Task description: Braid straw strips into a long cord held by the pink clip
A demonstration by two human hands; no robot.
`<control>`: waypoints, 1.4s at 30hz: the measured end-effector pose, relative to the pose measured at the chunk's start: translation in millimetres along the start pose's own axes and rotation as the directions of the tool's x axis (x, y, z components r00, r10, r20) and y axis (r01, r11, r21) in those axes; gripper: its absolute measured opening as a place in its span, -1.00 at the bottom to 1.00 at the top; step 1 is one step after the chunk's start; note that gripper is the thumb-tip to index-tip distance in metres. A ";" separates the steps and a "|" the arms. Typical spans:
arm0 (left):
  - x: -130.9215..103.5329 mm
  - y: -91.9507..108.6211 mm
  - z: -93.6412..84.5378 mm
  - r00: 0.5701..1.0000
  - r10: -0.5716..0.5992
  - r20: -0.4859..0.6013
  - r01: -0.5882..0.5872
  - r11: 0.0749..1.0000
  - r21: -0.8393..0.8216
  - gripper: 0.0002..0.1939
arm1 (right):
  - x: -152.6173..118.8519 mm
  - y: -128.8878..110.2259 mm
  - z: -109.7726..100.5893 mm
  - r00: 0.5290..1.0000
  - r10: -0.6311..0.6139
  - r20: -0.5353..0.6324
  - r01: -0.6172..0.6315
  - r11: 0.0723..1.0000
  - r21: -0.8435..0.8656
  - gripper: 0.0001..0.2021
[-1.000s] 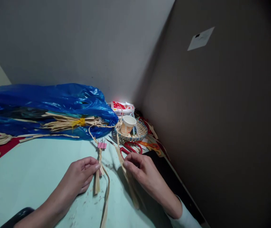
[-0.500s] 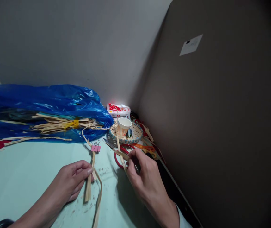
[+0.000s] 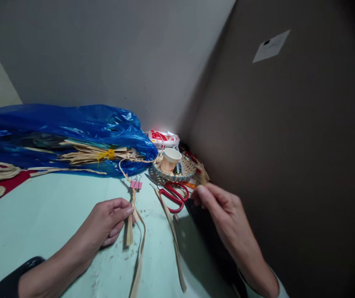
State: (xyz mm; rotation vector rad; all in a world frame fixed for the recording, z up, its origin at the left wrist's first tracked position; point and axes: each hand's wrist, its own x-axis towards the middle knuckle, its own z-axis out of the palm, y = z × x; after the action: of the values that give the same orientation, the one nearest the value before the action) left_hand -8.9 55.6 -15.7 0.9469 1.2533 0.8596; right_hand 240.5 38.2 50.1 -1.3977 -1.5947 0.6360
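Observation:
My left hand [image 3: 112,219] is closed, thumb and fingers pinching a pale straw braid [image 3: 134,198] just below the pink binder clip [image 3: 136,185] fastened on it. Loose straw ends hang under the pinch, a short bundle [image 3: 129,234] and a longer strand [image 3: 141,244] curving toward me. Off to the right, my right hand [image 3: 227,215] is raised with its fingertips pinched on a short, blurred straw strip [image 3: 202,177]. Between the hands, a long straw strip [image 3: 171,231] lies on the table, beside red-handled scissors [image 3: 177,203].
A blue plastic bag [image 3: 71,120] with a tied straw bundle [image 3: 84,154] lies at the back left. Behind the scissors, a woven basket [image 3: 189,169] holds a paper cup [image 3: 170,160]. A red-and-white packet [image 3: 164,139] stands by the wall. A dark wall rises at right.
My right hand has moved right, away from the braid. The long strip that was by its fingers now lies on the table. My left hand keeps its pinch; the view has shifted.

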 end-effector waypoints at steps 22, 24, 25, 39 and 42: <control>-4.4 4.3 4.1 0.997 0.023 -0.072 -0.022 1.000 0.011 -0.74 | -32.6 -22.2 67.3 0.790 0.294 0.537 -0.046 0.903 -0.427 -0.61; -4.2 3.8 3.4 0.998 0.018 -0.067 -0.016 0.999 0.031 -0.72 | -31.8 -21.6 68.2 0.806 0.282 0.521 -0.028 0.896 -0.443 -0.63; -4.2 3.4 2.9 0.998 0.017 -0.064 -0.014 0.999 0.040 -0.70 | -31.5 -20.8 68.4 0.815 0.264 0.516 -0.006 0.894 -0.448 -0.63; -4.3 2.2 1.3 0.999 0.051 -0.010 -0.049 0.992 0.116 -0.76 | -26.1 -26.4 74.6 0.813 0.062 0.579 0.296 0.812 -0.503 -0.62; -4.8 4.6 3.7 0.999 0.037 -0.032 -0.033 0.992 0.122 -0.72 | -26.9 -30.7 75.4 0.801 0.120 0.586 0.262 0.810 -0.524 -0.63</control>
State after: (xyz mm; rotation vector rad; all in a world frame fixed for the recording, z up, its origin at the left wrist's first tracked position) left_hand -5.9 52.5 -9.5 1.0573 1.3338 0.8375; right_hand 158.9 18.4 32.8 -1.6506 -2.5140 0.5921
